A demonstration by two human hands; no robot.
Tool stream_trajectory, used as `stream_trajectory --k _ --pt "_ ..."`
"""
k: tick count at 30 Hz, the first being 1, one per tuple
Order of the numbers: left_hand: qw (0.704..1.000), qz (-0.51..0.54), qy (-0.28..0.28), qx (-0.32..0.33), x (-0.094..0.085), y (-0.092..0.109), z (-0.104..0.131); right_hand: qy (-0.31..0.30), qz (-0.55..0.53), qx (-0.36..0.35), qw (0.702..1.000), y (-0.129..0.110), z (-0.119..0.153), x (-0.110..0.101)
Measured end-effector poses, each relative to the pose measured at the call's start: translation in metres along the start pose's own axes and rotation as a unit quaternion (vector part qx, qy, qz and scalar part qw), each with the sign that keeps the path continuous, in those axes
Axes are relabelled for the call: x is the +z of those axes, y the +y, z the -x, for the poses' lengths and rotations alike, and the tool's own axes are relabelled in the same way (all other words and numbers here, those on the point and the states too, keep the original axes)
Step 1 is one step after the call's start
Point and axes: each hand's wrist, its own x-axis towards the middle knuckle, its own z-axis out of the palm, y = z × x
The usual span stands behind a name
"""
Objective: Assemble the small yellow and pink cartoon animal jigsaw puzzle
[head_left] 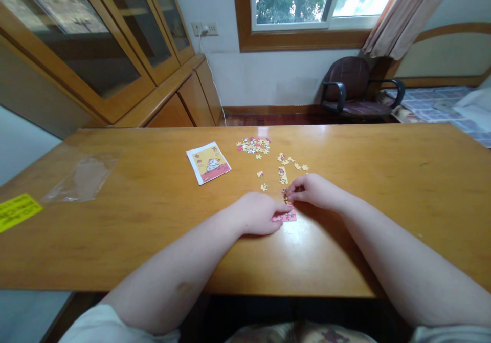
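My left hand (263,214) lies on the table with its fingers apart, resting on a joined pink puzzle section (290,216). Just above that section, the fingers of my right hand (309,188) are pinched at a small puzzle piece (285,194). A joined yellow strip (283,175) lies beyond my right fingertips. Two single yellow pieces (264,187) are left of the strip. Farther back sits a heap of loose pieces (253,146), and several yellow pieces (301,167) trail to its right.
A picture card (209,163) with a white cartoon figure lies left of the heap. Clear plastic bag (82,179) and a yellow label (19,211) are at the far left of the wooden table (153,230). Behind it stands an armchair (351,89).
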Motion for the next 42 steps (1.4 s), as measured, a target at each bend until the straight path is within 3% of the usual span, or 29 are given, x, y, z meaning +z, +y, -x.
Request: stream_trajectory --k 7,13,18,23,31,35,42 --pt "1.000 0.001 -0.005 -0.005 0.000 0.001 0.000 0.035 0.130 -0.003 0.991 -0.003 0.000 0.003" --pt "1.000 0.004 -0.003 -0.005 -0.001 0.001 0.000 0.037 0.156 -0.018 0.987 -0.005 0.002 0.004" --pt "1.000 0.004 -0.001 -0.007 0.000 0.000 -0.001 0.091 0.195 -0.048 0.975 -0.001 0.002 -0.001" --pt "1.000 0.004 0.003 -0.007 0.001 0.000 0.000 0.069 0.250 -0.090 0.961 0.005 -0.003 0.001" --pt "1.000 0.001 0.000 -0.009 0.000 0.000 0.000 0.096 0.142 -0.026 0.985 0.001 -0.001 0.000" --pt "1.000 0.003 0.000 -0.005 0.000 0.000 0.000 0.068 0.054 0.009 0.996 -0.001 0.002 -0.003" --pt "1.000 0.010 0.004 -0.007 0.000 0.000 0.000 0.040 0.071 0.003 0.997 0.000 0.002 -0.002"
